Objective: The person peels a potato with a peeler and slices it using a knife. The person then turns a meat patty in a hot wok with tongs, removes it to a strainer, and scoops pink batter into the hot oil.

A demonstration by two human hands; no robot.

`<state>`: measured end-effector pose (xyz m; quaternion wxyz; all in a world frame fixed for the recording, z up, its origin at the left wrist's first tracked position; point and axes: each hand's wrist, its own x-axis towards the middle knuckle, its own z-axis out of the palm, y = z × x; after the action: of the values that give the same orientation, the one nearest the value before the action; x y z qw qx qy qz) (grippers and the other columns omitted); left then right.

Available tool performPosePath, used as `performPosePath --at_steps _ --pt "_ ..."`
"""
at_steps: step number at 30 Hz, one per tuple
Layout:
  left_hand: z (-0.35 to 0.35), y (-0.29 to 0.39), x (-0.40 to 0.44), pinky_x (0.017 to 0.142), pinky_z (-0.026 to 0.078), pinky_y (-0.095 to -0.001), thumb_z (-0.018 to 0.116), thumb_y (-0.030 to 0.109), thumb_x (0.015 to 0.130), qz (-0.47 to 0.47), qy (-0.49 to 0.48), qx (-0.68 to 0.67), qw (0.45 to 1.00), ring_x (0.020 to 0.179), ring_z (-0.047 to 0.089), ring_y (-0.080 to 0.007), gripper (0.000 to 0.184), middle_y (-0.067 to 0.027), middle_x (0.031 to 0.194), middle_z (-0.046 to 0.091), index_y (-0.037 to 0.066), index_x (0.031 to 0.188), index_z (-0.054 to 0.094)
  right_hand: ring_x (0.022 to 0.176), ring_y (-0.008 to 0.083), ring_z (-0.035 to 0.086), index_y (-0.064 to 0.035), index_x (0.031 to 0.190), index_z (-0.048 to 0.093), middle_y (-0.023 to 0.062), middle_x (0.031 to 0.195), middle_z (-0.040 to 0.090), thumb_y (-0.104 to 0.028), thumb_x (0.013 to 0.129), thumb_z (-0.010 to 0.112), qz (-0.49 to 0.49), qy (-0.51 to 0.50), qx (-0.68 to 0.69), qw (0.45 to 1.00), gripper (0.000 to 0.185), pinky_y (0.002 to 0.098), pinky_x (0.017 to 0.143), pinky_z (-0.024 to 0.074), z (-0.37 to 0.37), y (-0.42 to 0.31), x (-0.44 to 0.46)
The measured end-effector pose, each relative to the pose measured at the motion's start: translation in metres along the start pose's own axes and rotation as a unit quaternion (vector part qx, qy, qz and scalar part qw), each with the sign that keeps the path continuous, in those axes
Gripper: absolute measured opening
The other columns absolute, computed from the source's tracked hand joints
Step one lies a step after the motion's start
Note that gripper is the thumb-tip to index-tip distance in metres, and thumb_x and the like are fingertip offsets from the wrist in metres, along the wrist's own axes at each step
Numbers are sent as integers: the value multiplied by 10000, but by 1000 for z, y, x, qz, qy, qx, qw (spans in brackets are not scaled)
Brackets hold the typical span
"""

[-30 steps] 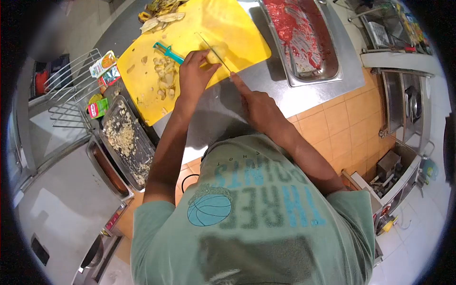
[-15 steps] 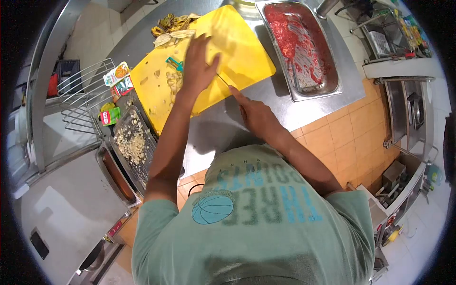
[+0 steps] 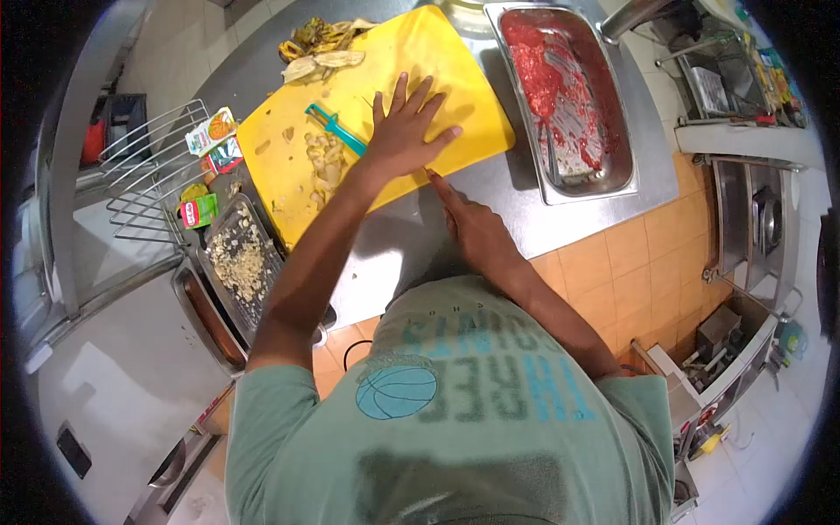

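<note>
My left hand is spread flat, palm down, over the yellow cutting board, fingers apart. Close by on its near right side, my right hand is closed round a knife, its index finger stretched forward at the board's edge. The blade is mostly hidden beneath my left hand. A teal-handled peeler lies by my left wrist. Pale chopped pieces sit on the board's left part, and peels that look like plantain are heaped at its far left edge.
A steel pan with red pulp and a utensil stands right of the board. On the left are a tray of pale crumbled pieces, seasoning packets and a wire rack. The steel table's near edge borders the tiled floor.
My left hand has come down and right, its fingers now spread on the board, showing more of the peeler. The knife blade, seen before between my hands, is now mostly covered.
</note>
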<state>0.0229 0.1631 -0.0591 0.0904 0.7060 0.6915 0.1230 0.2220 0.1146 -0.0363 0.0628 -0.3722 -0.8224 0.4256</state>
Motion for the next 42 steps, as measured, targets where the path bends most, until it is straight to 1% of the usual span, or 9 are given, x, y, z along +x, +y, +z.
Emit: performPosePath --at_steps 2,5,8,21,24,29,34,38,42 --pt "-2 -42 25 1098 52 -604 444 478 934 28 17 -150 988 1421 137 -308 564 -121 1474 324 111 1363 432 716 434 613 -233 1461 243 265 798 609 -79 896 465 3 -3 -10 1000 627 513 645 500 -3 1 2" --pt "-13 -72 53 1118 99 -547 401 412 968 96 118 28 988 1410 164 -324 516 -118 1455 343 92 1373 386 719 439 617 -259 1466 224 274 796 606 -84 894 465 14 -25 -4 1000 645 522 647 507 -10 0 0" --pt "4 -75 48 1118 150 -531 395 391 972 108 35 26 993 1408 162 -338 526 -124 1479 299 77 1392 352 714 442 614 -266 1468 210 275 793 603 -87 896 466 8 -25 8 1000 652 526 644 501 -6 4 2" --pt "14 -92 52 1126 108 -520 338 364 988 108 68 -6 992 1418 119 -350 552 -113 1529 200 114 1467 225 672 397 597 -234 1464 241 221 777 590 -143 938 442 -8 -11 -16 1000 570 494 603 475 3 8 11" --pt "7 -89 45 1127 123 -488 350 349 991 78 89 -55 991 1412 129 -367 559 -123 1527 205 102 1471 207 679 393 594 -231 1460 254 222 792 590 -132 935 445 25 -63 -3 998 568 483 626 481 -1 11 11" --pt "-45 -56 -19 1082 259 -430 611 250 885 -100 276 -297 909 1312 337 -396 501 -257 1318 453 39 1312 455 718 392 593 -217 1456 263 214 818 595 -99 923 471 7 -44 38 998 583 469 670 482 -4 11 12" --pt "-20 -7 -107 1048 84 -670 747 340 709 -190 122 -74 971 1348 304 -295 650 -57 1310 502 161 1281 496 786 399 606 -205 1445 285 221 903 611 -68 914 488 -41 -11 48 998 585 468 701 482 -2 17 12" --pt "-3 8 -112 1027 53 -690 750 369 713 -204 49 4 978 1355 304 -275 663 -61 1332 486 174 1293 496 832 416 609 -207 1447 274 240 903 617 -80 915 485 -74 -8 41 996 586 479 708 493 -16 7 1" --pt "-12 6 -94 1043 131 -649 744 367 720 -204 161 -24 965 1318 341 -304 668 -93 1317 490 129 1291 491 886 427 612 -203 1452 266 273 932 616 -80 919 489 -34 7 53 998 590 473 735 496 -47 -2 -25"
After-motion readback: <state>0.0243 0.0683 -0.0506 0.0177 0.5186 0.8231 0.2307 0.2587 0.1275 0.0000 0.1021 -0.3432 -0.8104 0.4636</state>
